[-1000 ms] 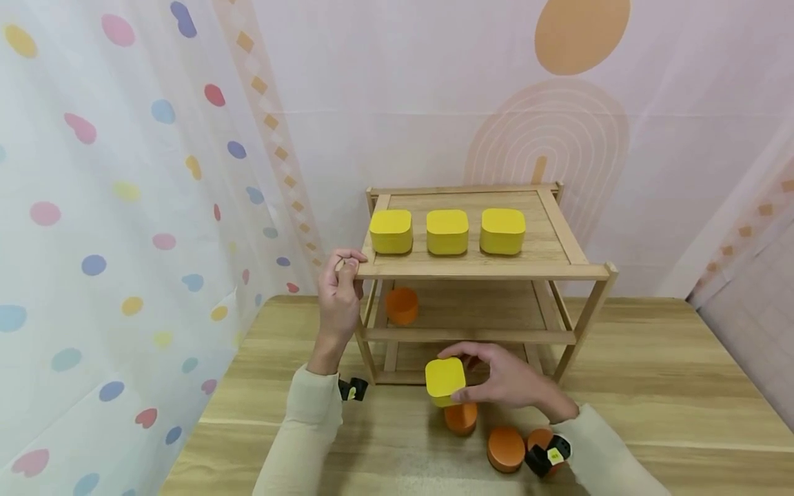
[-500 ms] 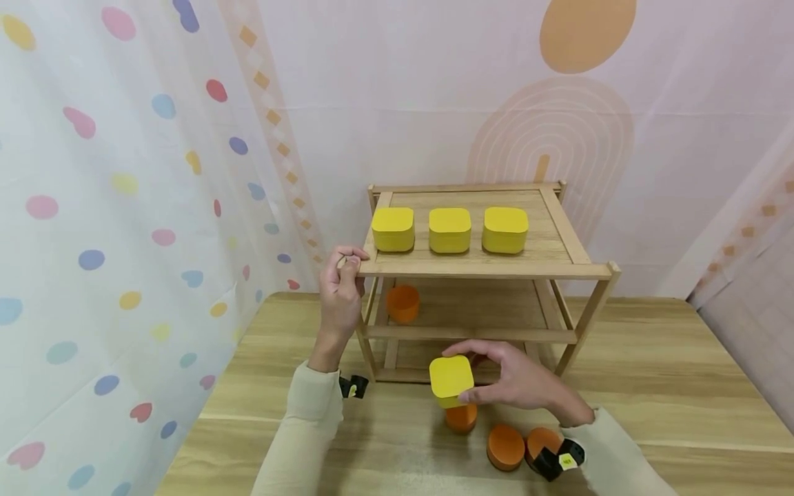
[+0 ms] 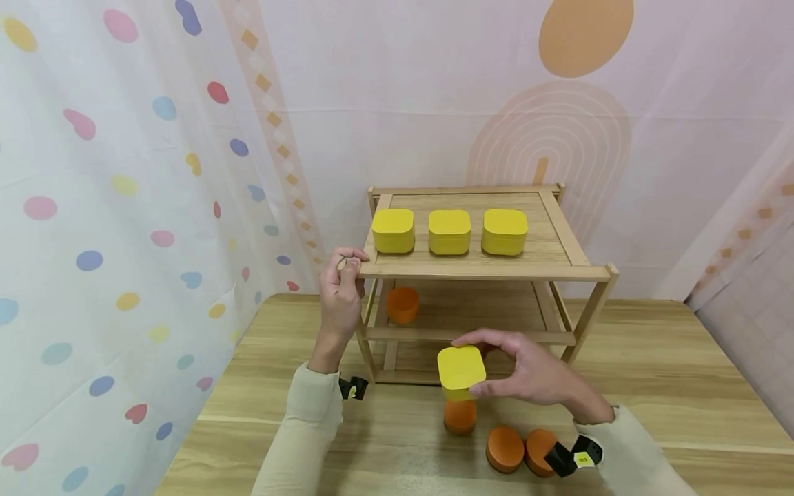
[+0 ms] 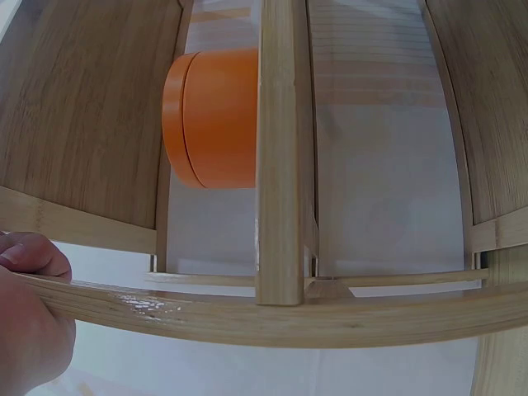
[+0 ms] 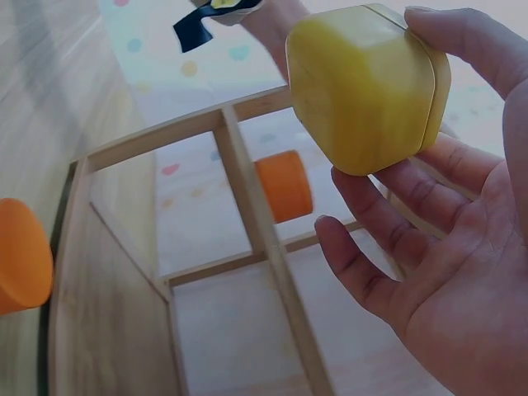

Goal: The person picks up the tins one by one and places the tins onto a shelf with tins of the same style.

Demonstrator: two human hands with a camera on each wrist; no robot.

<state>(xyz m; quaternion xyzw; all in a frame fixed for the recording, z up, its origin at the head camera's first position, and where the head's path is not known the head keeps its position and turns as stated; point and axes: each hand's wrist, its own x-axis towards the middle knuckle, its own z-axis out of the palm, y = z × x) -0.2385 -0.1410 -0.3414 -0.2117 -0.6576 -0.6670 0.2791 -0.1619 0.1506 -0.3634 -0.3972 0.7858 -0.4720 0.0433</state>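
A yellow tin with rounded corners (image 3: 462, 369) is pinched between the thumb and fingers of my right hand (image 3: 535, 372), held up in front of the wooden shelf rack (image 3: 490, 271). In the right wrist view the same yellow tin (image 5: 363, 91) shows its base and lid seam, clear of the table. My left hand (image 3: 340, 293) grips the front left corner of the rack's top shelf; in the left wrist view that hand (image 4: 33, 309) is partly cut off. Three similar yellow tins (image 3: 449, 233) stand in a row on the top shelf.
On the middle shelf, at the left, sits a round orange tin (image 3: 402, 306). Three more orange tins are on the table in front of the rack: one (image 3: 460, 417) just below the held tin, two (image 3: 505, 449) side by side nearer me. A patterned curtain (image 3: 397, 124) hangs behind.
My right hand has shifted a little to the right and up with the yellow tin. The left hand keeps its grip on the rack's corner.
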